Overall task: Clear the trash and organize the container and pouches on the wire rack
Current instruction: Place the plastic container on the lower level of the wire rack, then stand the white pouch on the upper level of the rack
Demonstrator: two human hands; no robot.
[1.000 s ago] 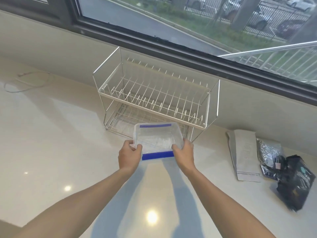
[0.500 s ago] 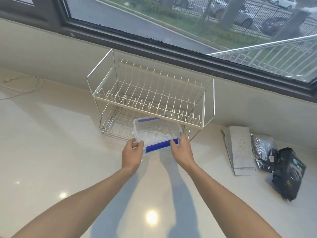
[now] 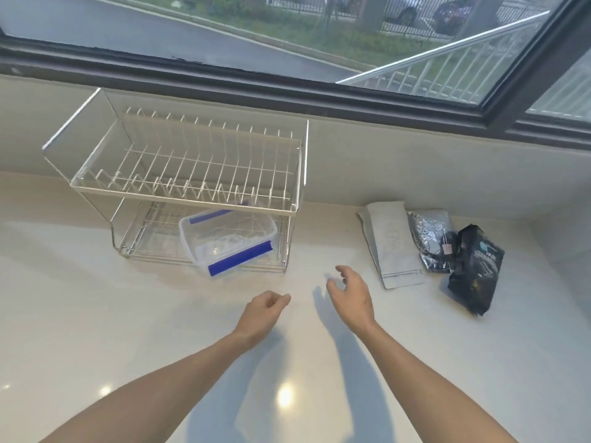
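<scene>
A clear plastic container (image 3: 228, 241) with blue clips rests on the lower shelf of the two-tier wire rack (image 3: 185, 196), its front blue clip jutting past the rack's front edge. My left hand (image 3: 263, 313) hovers over the counter in front of the rack, fingers loosely curled, holding nothing. My right hand (image 3: 350, 295) is beside it with fingers spread, empty. To the right on the counter lie a grey pouch (image 3: 395, 244), a silver foil pouch (image 3: 431, 238) and a black pouch (image 3: 475, 268), side by side.
The white counter (image 3: 128, 314) runs along a low wall under a dark-framed window (image 3: 319, 91). The rack's upper tier holds nothing. The pouches sit about a hand's width right of my right hand.
Both hands let go of the container, which now sits on the rack's lower shelf, and pulled back toward me. The right hand has shifted to the right. The view has turned left.
</scene>
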